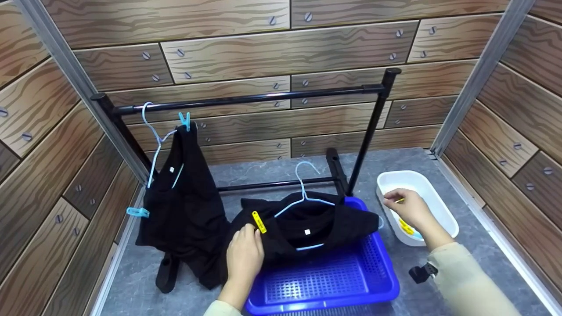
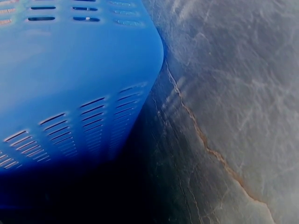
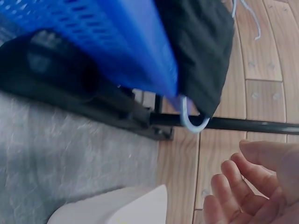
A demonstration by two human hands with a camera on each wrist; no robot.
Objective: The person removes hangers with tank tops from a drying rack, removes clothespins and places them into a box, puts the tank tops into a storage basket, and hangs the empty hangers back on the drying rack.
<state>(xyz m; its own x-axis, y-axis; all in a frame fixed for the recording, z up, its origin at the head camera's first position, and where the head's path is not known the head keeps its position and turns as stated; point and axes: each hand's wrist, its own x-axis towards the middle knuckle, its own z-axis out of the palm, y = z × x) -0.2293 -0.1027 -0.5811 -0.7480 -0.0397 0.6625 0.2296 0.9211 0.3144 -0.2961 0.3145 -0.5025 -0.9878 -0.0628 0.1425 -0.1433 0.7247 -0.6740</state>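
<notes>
My left hand (image 1: 245,252) grips the left shoulder of a black top (image 1: 351,221); its fingertips are partly hidden. Just above those fingers, a yellow clothespin (image 1: 259,222) stands on the fabric. Inside the top is a light blue wire hanger (image 1: 303,186), hook upward, and the garment lies over the back of a blue basket (image 1: 320,305). Over a white tub (image 1: 443,215) is my right hand (image 1: 410,208), fingers loosely bent. In the right wrist view its thumb and fingers (image 3: 233,179) are apart with nothing seen between. Yellow clothespins (image 1: 406,227) lie in the tub.
Behind the basket stands a black clothes rack (image 1: 263,97). At its left end hangs another black top (image 1: 189,215) on a blue hanger (image 1: 151,127), with blue clothespins (image 1: 138,212) at both shoulders. Wood-patterned panels (image 1: 228,57) enclose the grey floor (image 1: 131,281).
</notes>
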